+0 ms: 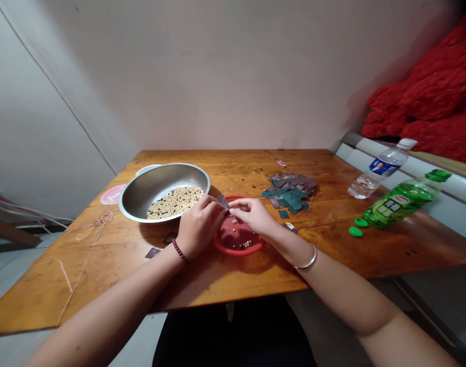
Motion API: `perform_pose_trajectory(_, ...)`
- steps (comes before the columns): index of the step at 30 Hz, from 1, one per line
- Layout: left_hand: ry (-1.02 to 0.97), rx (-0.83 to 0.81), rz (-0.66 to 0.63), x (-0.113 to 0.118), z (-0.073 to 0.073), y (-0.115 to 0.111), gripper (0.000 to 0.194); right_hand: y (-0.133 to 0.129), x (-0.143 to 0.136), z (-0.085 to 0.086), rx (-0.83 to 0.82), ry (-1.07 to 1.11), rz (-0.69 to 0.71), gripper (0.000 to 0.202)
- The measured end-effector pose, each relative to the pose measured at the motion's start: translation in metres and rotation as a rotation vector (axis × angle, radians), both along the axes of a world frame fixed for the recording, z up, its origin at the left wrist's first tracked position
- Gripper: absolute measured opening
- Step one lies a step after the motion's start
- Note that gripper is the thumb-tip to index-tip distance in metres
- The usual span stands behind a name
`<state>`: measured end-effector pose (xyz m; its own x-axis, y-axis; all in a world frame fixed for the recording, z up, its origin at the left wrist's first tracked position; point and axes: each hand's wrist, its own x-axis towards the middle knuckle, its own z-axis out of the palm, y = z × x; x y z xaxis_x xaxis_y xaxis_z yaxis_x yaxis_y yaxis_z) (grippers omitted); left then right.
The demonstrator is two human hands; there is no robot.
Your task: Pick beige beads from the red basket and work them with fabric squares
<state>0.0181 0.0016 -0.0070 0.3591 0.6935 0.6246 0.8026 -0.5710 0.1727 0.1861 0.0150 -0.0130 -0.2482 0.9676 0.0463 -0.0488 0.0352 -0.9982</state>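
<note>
Patch (pixel 223 202) between left hand (pixel 201 220) and right hand (pixel 252 213), over basket (pixel 238 252)

Illumination is moderate and uneven. The round red perforated plastic basket (pixel 238 252) casts a patterned shadow on its near side. Left of it, the round silver metal bowl (pixel 141 193) shows rim highlights. Far right of it, the fluffy red heap (pixel 432 97) appears soft and edge-stretched.

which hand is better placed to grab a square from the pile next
Probably the right hand: it's nearer the pile of squares, while the left hand sits nearer the steel bowl.
</note>
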Motion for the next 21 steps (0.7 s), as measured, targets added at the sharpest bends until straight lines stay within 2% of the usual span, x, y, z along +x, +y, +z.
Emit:
perform_pose_trajectory(15, -0.006, 0.001, 0.067, 0.0001, -0.0012, 0.0000, 0.021, -0.0003, -0.0007, 0.0014, -0.013, 0.007, -0.011, 0.018)
perform_pose_trajectory(21, -0.011, 0.008, 0.046, -0.0013, -0.0017, 0.0003, 0.019, 0.0002, 0.0001, 0.0001, -0.011, -0.001, -0.021, 0.018)
